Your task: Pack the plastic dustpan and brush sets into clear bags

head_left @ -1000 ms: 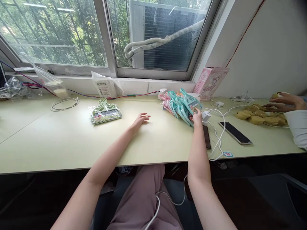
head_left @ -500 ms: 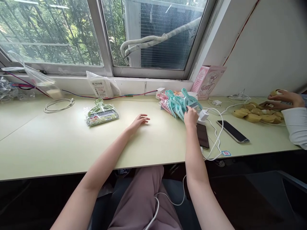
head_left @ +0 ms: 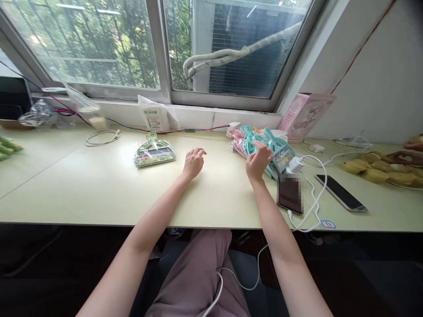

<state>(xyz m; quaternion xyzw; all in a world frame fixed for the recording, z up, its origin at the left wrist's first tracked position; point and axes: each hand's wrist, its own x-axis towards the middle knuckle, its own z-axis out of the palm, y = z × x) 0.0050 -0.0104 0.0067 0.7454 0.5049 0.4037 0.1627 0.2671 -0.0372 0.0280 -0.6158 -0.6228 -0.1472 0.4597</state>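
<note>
My right hand (head_left: 259, 162) is at the front of a pile of wrapped mini dustpan-and-brush sets. Its fingers are curled at a teal dustpan-and-brush set (head_left: 272, 172), mostly hidden by the hand. Another teal set (head_left: 282, 154) lies to the right, and pink sets (head_left: 236, 137) show at the pile's left side. My left hand (head_left: 194, 163) rests over the table with nothing in it, its fingers loosely bent and apart. Left of it, a green dustpan-and-brush set (head_left: 154, 152) lies flat in clear plastic.
Right of the pile are a charger (head_left: 295, 165) with white cables, a phone (head_left: 290, 196) and another phone (head_left: 342, 193). A pink box (head_left: 307, 116) stands by the wall. Farther right, another person's hand (head_left: 408, 156) is above yellowish pieces (head_left: 380, 169). A white packet (head_left: 155, 116) leans by the window.
The view has swung left, so things appear farther right. My right hand has shifted left along the pile with its fingers curled. My left hand has lifted a little and bent its fingers.
</note>
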